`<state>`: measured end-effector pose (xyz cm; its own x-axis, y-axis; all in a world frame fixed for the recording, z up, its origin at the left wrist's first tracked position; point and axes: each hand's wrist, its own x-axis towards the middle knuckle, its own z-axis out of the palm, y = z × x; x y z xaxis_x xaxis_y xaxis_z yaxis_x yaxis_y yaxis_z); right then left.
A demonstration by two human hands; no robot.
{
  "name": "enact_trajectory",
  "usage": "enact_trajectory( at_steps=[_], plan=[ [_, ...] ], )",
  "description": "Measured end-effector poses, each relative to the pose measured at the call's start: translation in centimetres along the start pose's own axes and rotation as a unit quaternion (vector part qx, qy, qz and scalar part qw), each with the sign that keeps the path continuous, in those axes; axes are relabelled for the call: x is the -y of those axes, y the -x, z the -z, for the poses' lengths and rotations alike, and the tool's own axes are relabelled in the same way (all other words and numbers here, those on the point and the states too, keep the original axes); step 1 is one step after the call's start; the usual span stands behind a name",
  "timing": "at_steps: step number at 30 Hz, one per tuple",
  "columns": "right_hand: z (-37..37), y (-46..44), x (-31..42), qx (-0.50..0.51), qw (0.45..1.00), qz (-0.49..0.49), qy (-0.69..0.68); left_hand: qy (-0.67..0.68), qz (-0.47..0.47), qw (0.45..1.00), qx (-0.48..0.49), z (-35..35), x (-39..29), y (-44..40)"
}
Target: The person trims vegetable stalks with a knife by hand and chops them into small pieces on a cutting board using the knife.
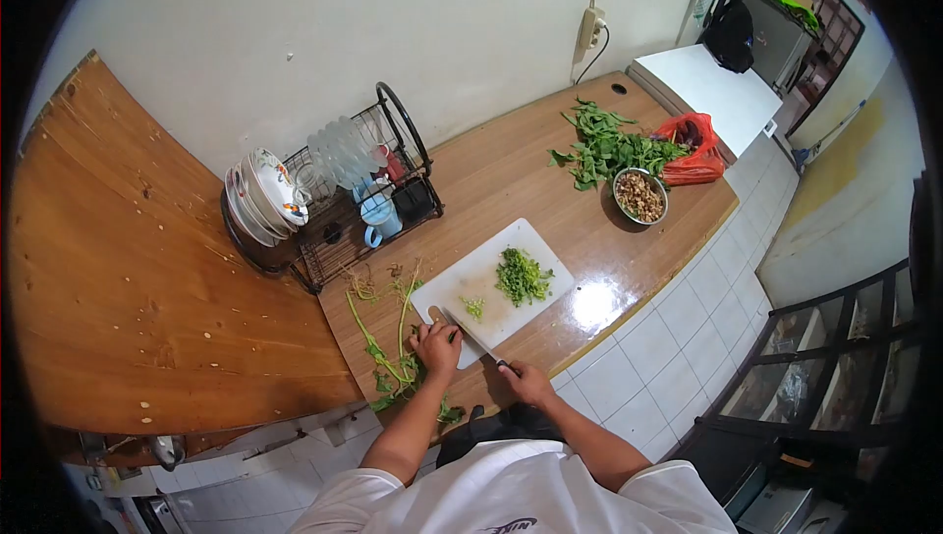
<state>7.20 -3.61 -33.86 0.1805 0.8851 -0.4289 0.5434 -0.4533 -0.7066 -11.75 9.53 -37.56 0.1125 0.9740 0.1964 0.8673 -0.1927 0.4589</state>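
A white cutting board point(473, 272) lies slanted near the table's front edge. My right hand point(527, 384) is closed around the dark handle of a knife point(478, 337), whose blade reaches across the board's near left part. Beside the blade, my left hand point(438, 346) has its fingers curled over green stalks, mostly hidden beneath it. A heap of chopped greens point(524, 277) sits on the board's far right part, and a few pale green bits point(473, 308) lie closer to the knife. Left of the board are loose leafy stalks point(385, 362), some with roots.
A black dish rack point(324, 254) with plates point(260, 198), clear glasses point(344, 153) and a blue mug point(379, 218) stands at the back left. Toward the far right are leafy greens point(607, 146), a bowl of brown pieces point(639, 197) and a red plastic bag point(693, 168).
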Motion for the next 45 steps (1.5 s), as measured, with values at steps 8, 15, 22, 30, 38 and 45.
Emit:
enact_trajectory(
  at_steps=[8, 15, 22, 30, 38, 45],
  plan=[
    [1.0, 0.7, 0.7, 0.014, 0.999, -0.012, -0.043, 0.024, 0.006, 1.0, -0.01, 0.5, -0.2, 0.4],
    [0.7, 2.8, -0.8, 0.014, 1.0, 0.0, -0.022, 0.004, -0.006, 1.0, -0.002, 0.4, 0.0, 0.4],
    [0.2, 1.2, -0.7, 0.015, 1.0, -0.019, -0.002, 0.012, -0.041, 0.999, -0.021, 0.7, -0.2, 1.0],
    [0.9, 1.9, 0.0, 0.01, 0.999, -0.004, -0.043, 0.007, -0.007, 1.0, 0.006, 1.3, -0.4, 0.5],
    [0.0, 1.3, -0.9, -0.017, 1.0, -0.002, -0.026, -0.003, 0.009, 1.0, 0.015, 0.8, -0.4, 0.7],
    [0.2, 0.3, -0.3, -0.017, 0.998, 0.012, -0.063, 0.015, 0.015, 1.0, 0.0, 1.0, -0.3, 0.3]
  ],
)
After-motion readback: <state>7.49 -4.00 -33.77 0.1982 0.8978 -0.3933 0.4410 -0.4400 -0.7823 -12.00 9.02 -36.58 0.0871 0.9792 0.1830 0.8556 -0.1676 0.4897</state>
